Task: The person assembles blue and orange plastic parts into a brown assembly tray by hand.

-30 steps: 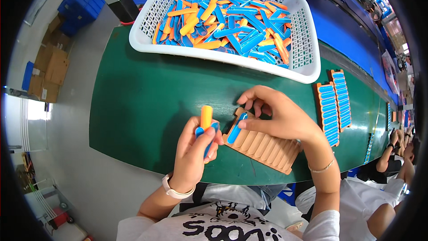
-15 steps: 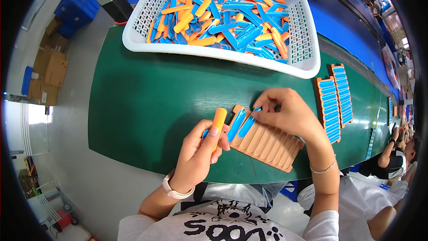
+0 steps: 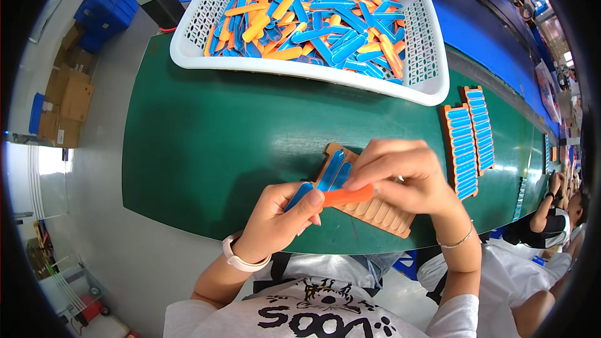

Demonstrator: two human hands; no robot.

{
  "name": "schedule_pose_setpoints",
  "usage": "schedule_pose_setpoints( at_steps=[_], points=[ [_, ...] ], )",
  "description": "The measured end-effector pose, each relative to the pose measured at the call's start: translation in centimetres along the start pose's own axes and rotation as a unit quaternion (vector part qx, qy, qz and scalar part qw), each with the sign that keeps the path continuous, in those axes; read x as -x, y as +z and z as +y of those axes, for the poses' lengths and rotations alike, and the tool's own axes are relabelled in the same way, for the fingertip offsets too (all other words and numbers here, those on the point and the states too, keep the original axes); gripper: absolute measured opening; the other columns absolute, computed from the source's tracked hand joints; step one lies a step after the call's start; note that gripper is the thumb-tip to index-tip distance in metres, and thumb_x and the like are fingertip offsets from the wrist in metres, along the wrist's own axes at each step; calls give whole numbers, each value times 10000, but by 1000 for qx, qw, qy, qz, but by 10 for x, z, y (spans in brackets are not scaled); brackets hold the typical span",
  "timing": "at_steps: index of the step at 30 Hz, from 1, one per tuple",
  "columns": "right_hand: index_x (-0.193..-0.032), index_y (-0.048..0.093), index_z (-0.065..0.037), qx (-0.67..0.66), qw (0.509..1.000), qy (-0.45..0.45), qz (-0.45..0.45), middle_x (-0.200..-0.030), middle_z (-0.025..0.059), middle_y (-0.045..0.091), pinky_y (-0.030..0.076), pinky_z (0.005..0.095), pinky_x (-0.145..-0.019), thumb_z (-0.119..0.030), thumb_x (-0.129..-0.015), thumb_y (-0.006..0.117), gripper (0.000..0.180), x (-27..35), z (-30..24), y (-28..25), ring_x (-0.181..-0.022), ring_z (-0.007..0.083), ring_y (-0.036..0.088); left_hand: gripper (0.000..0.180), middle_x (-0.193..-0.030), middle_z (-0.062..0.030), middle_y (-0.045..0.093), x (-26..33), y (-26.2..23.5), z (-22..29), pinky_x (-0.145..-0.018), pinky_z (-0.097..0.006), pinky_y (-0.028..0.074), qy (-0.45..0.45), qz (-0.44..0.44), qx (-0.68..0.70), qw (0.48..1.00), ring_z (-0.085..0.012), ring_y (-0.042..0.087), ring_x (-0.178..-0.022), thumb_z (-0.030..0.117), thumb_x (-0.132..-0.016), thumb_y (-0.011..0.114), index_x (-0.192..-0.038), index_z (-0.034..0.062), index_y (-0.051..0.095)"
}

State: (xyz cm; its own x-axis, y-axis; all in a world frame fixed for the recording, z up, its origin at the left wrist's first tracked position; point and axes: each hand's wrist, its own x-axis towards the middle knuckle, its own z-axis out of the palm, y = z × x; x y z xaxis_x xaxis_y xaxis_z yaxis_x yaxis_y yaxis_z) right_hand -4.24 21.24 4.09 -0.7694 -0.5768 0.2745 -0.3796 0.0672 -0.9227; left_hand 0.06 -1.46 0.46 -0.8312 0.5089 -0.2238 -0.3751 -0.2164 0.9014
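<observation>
Hands meet low over the green surface (image 3: 206,150), just above a ridged brown tray (image 3: 382,213) lying near its front edge. An orange stick (image 3: 348,196) runs between them: the left hand (image 3: 275,222) has its grip pinched on the stick's left end while also holding a blue stick (image 3: 298,195) against its fingers, and the right hand (image 3: 400,175) has its fingertips closed over the stick's right end. Two blue sticks (image 3: 332,172) already sit in the tray's leftmost grooves. Farther back stands a white perforated basket (image 3: 432,56) heaped with orange and blue sticks, and to the right lie two filled trays (image 3: 471,138) of blue sticks.
</observation>
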Motion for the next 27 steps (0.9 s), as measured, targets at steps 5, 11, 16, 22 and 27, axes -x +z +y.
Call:
schedule_pose_setpoints(
  at_steps=[5,11,16,22,27],
  points=[
    [-758,609,-14,-17,965,187,183,-833,52,608,406,254,-660,-75,-782,659,83,8,4,-8,-713,121,506,321,-607,36,406,1,-5,-6,-431,-199,236,-13,41,152,987,-29,298,-487,330,-967,531,-860,28,549],
    [-718,615,-30,257,924,226,172,-968,111,551,399,359,-839,-129,-702,720,145,25,19,11,-934,276,479,355,-648,27,390,-4,1,0,-450,-209,271,-16,64,168,984,-44,335,-517,386,-991,414,-914,49,491],
    [-924,535,-62,331,907,237,109,-1053,111,466,330,396,-823,-240,-675,784,394,30,6,32,-966,294,426,300,-638,14,363,-6,10,0,-427,-225,276,8,126,91,988,-68,328,-499,331,-1009,396,-864,72,442],
    [-1280,462,-64,344,906,243,40,-1213,130,445,297,439,-930,-334,-670,805,750,25,-9,33,-1120,319,415,277,-666,5,370,-2,2,-4,-431,-218,283,0,82,58,995,-69,342,-522,320,-1012,387,-947,59,456],
    [-1238,514,-72,288,920,250,89,-1206,111,482,305,423,-930,-311,-694,789,654,20,-2,23,-1120,307,419,366,-680,3,379,-5,2,-2,-451,-216,295,16,84,137,987,-70,348,-527,356,-1001,345,-1060,13,459]
  ],
)
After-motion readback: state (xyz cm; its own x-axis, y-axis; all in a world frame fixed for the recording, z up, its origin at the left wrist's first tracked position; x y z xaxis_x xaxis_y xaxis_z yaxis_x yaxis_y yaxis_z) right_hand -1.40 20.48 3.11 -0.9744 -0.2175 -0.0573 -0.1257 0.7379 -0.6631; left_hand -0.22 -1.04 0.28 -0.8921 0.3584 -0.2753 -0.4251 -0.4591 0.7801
